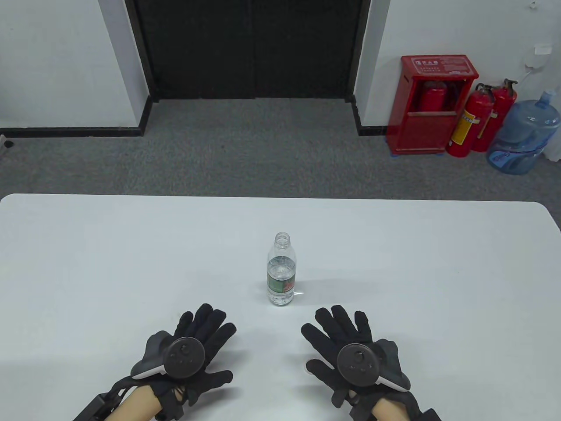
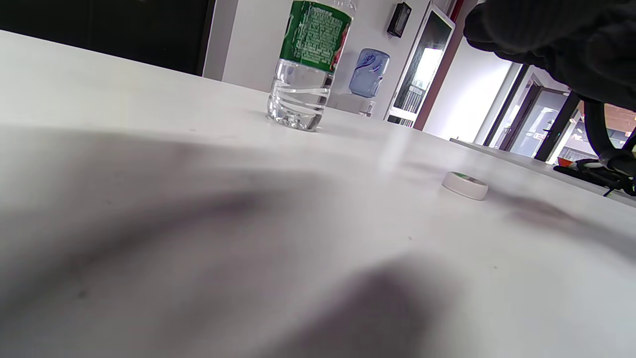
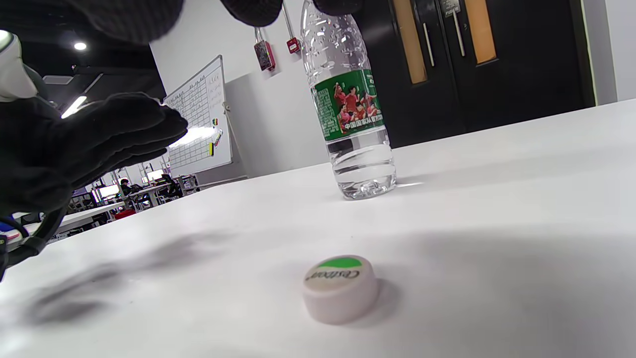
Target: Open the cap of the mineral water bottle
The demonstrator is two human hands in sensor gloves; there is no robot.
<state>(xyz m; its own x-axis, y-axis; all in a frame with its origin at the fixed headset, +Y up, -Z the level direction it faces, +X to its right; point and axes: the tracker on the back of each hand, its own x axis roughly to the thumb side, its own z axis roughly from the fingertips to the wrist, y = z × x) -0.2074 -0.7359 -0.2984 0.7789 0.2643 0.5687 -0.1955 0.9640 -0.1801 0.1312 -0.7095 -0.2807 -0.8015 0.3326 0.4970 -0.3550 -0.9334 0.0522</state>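
From my end the bottle (image 1: 280, 271) stands upright mid-table (image 1: 438, 263), mouth open, cap already off, partly filled with water, green label round the middle. The cap (image 3: 341, 289) sits flat on the table, top up, under my right hand (image 1: 350, 355), nearer me than the bottle and apart from it; the table view hides it, but both wrist views catch it. Both hands are just above the tabletop near the front edge, palms down, fingers spread wide, holding nothing. Left hand (image 1: 188, 351) is left of the bottle, right hand to its right, neither touching it. Fire extinguishers (image 1: 480, 118) and a water jug (image 1: 521, 138) stand on the floor behind.
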